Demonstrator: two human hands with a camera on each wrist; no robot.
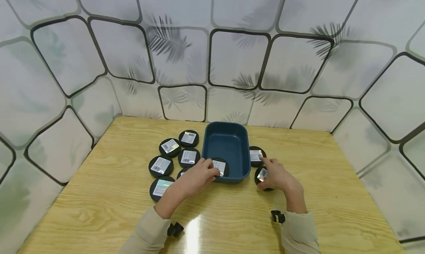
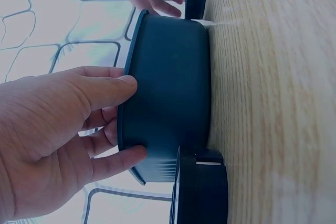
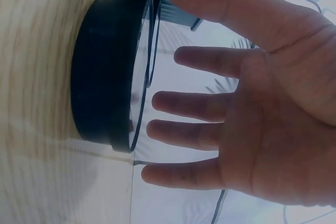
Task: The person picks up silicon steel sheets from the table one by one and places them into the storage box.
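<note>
A blue rectangular bin (image 1: 225,179) stands at the table's middle. Over its near left corner is my left hand (image 1: 199,174), the thumb outside the wall and other fingers behind the rim in the left wrist view. Inside that corner lies a flat round black container (image 1: 223,165) with a white label, partly covered by the fingers. My right hand (image 1: 277,174), fingers straight and spread, hovers beside a second round black container (image 1: 262,173) to the bin's right, its thumb overlapping the edge. Just behind is another labelled round container (image 1: 256,155).
Several similar black containers (image 1: 161,165) lie left of the bin, one partly hidden under the left forearm. The wooden table (image 1: 232,217) reaches a patterned fabric wall (image 1: 186,55) behind and at both sides.
</note>
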